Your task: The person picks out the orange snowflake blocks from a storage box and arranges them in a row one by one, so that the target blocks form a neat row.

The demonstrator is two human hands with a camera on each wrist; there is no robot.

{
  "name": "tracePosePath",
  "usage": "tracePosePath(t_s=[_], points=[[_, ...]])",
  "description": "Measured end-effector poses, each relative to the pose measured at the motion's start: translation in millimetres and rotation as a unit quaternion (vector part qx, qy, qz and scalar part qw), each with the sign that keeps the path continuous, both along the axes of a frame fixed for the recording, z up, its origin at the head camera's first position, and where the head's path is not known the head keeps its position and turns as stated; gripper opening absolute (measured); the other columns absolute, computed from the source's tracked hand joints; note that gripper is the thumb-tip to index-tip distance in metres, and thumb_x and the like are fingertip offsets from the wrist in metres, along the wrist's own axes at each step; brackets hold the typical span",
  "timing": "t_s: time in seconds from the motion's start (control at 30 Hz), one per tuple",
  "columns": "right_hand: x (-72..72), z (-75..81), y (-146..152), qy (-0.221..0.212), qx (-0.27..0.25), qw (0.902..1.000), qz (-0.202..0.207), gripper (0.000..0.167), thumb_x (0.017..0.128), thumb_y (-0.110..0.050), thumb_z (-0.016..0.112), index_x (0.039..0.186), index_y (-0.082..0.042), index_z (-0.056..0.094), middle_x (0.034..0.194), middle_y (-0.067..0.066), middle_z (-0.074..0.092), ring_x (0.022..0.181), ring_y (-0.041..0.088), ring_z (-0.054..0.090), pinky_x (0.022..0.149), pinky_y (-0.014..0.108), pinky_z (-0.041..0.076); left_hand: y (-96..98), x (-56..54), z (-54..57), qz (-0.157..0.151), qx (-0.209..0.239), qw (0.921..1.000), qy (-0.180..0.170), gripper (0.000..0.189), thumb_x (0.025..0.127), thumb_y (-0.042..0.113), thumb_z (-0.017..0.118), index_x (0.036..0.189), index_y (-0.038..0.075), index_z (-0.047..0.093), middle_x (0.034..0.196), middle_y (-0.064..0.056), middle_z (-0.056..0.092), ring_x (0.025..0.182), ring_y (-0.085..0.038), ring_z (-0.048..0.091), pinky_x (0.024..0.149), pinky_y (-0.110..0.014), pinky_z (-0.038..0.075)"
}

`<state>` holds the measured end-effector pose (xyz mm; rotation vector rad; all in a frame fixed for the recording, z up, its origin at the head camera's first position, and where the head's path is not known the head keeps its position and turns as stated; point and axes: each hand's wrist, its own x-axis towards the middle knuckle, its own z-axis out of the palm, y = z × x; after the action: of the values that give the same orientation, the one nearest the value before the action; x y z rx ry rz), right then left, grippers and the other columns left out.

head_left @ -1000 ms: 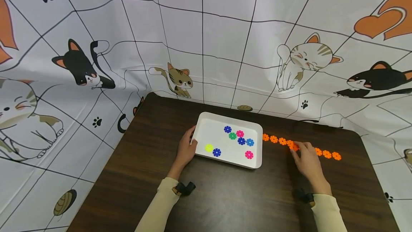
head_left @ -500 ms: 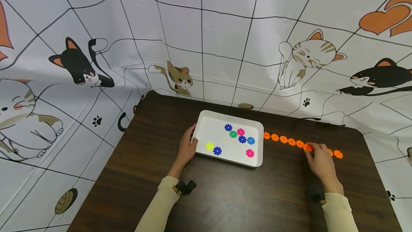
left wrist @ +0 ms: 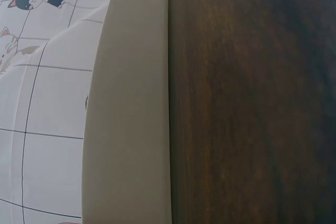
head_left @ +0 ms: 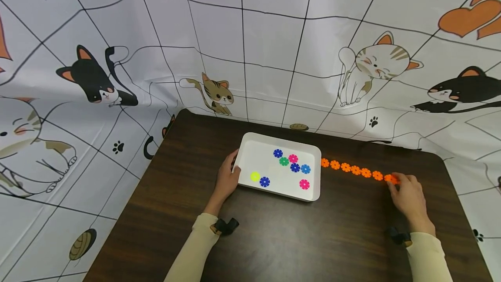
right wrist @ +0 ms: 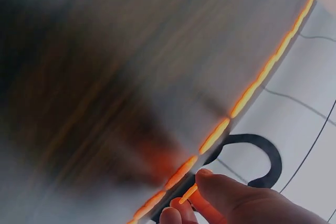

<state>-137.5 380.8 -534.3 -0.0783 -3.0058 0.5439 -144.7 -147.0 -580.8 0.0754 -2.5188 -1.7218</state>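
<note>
My left hand grips the left edge of a white tray in the head view. Several flower-shaped plastic discs in blue, green, pink and yellow lie in it. A row of orange discs runs along the table from the tray's right side to my right hand. Between thumb and fingers, the right hand pinches an orange disc, seen edge-on in the right wrist view, just above the row's right end. The right hand covers that end in the head view. The left hand does not show in the left wrist view.
The dark wooden table extends in front of the tray and row. Behind it and to the left hangs a white sheet printed with cats and lines. A beige band fills part of the left wrist view.
My right hand has moved right along the orange row to its far end, uncovering discs it passed. The left hand keeps its grip on the tray, which stays in place.
</note>
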Motion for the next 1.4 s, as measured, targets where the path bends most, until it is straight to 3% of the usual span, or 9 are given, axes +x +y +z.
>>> tracePosePath(t_s=[0.87,1.17,1.4], points=[[0.9,-8.4,67.5,-0.031,0.006,0.9948,-0.096,0.043,0.101,-0.014,0.047,0.133,0.015,0.046,0.131,0.048,0.037,0.115,0.065,0.038,0.086,0.074,0.038,-0.6,-1.5,-2.0,-0.003,-0.002,0.9999,0.010,0.058,0.098,0.002,0.044,0.155,0.012,0.043,0.151,-0.015,0.052,0.129,-0.033,0.056,0.107,-0.052,0.048],[-3.7,-2.2,84.4,-0.094,0.017,0.9887,-0.116,0.048,0.103,-0.018,0.043,0.139,0.014,0.040,0.139,0.049,0.028,0.120,0.067,0.033,0.087,0.075,0.040,-0.5,0.0,-3.9,0.000,-0.001,1.0000,0.000,0.058,0.097,0.002,0.044,0.155,0.012,0.043,0.151,-0.015,0.052,0.128,-0.034,0.056,0.107,-0.052,0.048],[-4.6,-5.6,90.5,-0.117,0.002,0.9850,-0.127,0.051,0.105,-0.023,0.041,0.141,0.012,0.039,0.142,0.049,0.024,0.124,0.067,0.030,0.088,0.076,0.039,-0.2,-1.1,-2.4,0.001,-0.007,1.0000,0.005,0.058,0.098,0.003,0.045,0.155,0.011,0.043,0.151,-0.016,0.052,0.128,-0.033,0.056,0.106,-0.053,0.048]])
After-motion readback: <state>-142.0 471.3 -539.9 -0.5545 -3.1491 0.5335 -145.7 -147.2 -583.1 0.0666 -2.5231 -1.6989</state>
